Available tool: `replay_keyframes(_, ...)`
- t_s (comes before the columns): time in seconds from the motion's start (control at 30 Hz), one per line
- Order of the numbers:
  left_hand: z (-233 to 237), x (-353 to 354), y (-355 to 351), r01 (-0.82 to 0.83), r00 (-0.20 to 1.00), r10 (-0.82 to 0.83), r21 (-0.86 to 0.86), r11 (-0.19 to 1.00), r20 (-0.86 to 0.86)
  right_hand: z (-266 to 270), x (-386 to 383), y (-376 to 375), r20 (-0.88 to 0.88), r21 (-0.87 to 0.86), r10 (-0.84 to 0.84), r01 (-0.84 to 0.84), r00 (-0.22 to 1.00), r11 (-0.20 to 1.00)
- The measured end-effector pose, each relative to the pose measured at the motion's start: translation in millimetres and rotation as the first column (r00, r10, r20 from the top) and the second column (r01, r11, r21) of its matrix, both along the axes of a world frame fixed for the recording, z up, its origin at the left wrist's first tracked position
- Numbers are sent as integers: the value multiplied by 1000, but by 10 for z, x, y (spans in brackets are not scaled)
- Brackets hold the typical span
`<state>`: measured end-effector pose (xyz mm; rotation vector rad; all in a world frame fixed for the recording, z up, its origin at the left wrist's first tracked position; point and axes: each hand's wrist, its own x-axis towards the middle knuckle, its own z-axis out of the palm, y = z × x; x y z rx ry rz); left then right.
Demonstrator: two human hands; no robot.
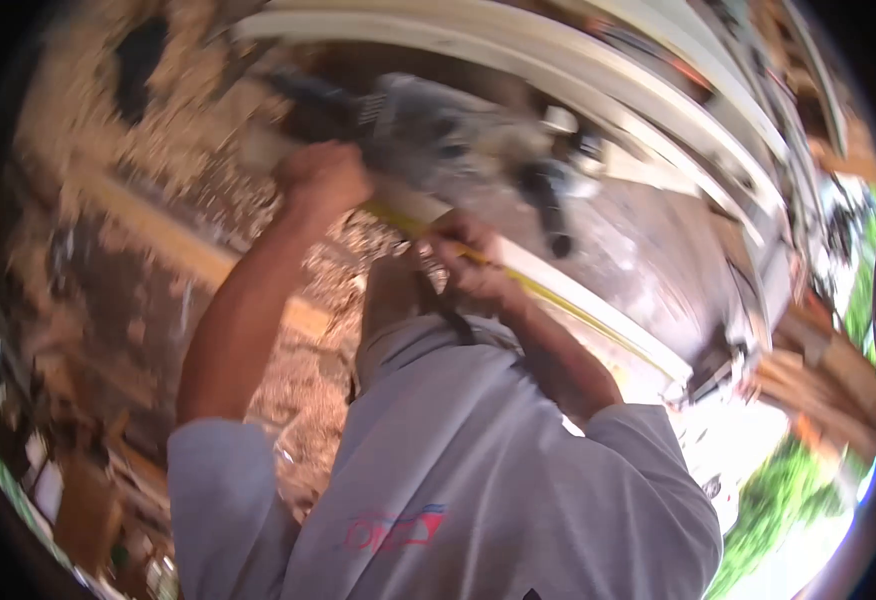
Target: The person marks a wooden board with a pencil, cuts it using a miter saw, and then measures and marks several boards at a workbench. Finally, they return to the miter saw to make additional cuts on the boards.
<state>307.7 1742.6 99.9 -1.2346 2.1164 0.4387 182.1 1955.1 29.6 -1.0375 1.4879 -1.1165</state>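
A yellow measuring tape [558,300] runs along a long pale wooden board [588,295] on the workbench. My right hand [471,262] has its fingers curled round the tape, near the middle of the picture. Farther left, my left hand [326,180] is closed at the other end of the tape, by the board's left part; what its fingers hold is hidden. Just beyond my left hand lies a dark and grey power tool [388,115], blurred by motion.
Long pale boards [518,60] curve across the back. A black handle-like object [545,205] and a white item [561,122] lie on the workbench [648,240]. Wood shavings [78,90] cover the left, around a wooden strip [163,230]. Greenery shows at right.
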Motion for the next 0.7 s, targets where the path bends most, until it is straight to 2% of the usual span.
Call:
replay_keyframes(0.03, -48, -6, 18, -2, 999, 2, -9, 1000, -53, 84, -95, 158, -237, -126, 56, -88, 970, 988)
replay_keyframes(0.07, -112, -7, 72, 33, 992, -44, -91, 995, -121, 59, -160, 349, -47, -79, 9, -13, 999, 997)
replay_keyframes(0.1, -114, -88, 48, 104, 995, -103, -19, 994, 12, 169, -266, 524, -45, -92, -18, 14, 999, 996)
replay_keyframes(0.2, -42, -168, 93, 123, 992, -121, -42, 992, 38, 420, -616, 1075, -13, -155, -163, 160, 986, 975)
replay_keyframes(0.33, 50, -213, 198, 175, 980, -167, -73, 982, 104, 691, -1237, 2297, -24, 86, -452, 452, 892, 888)
replay_keyframes(0.4, 25, -149, 179, 218, 974, -209, -97, 971, 91, 681, -1513, 2960, -111, 76, -695, 704, 710, 707)
replay_keyframes(0.43, -54, -98, 136, 242, 968, -233, -106, 964, 92, 641, -1711, 3340, -93, 39, -830, 835, 550, 549)
replay_keyframes(0.47, -161, -23, 30, 258, 961, -248, -74, 963, 118, 668, -1905, 3685, -176, 56, -923, 940, 342, 338)
replay_keyframes(0.5, -272, 56, -76, 271, 954, -263, -43, 962, 142, 639, -2110, 4049, -187, -82, -970, 982, 155, 172)
replay_keyframes(0.53, -365, 136, -181, 292, 949, -282, -52, 955, 143, 655, -2313, 4368, -262, -111, -965, 994, -27, 2)
replay_keyframes(0.6, -548, 298, -393, 489, 864, -497, 96, 867, 79, 564, -2626, 4968, -365, -184, -908, 972, -205, -145)
replay_keyframes(0.63, -623, 368, -456, 503, 857, -509, 86, 860, 81, 466, -2759, 5226, -355, -187, -909, 969, -220, -162)
replay_keyframes(0.7, -728, 501, -584, 586, 810, -586, -5, 810, -16, 258, -2918, 5583, -506, -77, -860, 997, -60, -25)
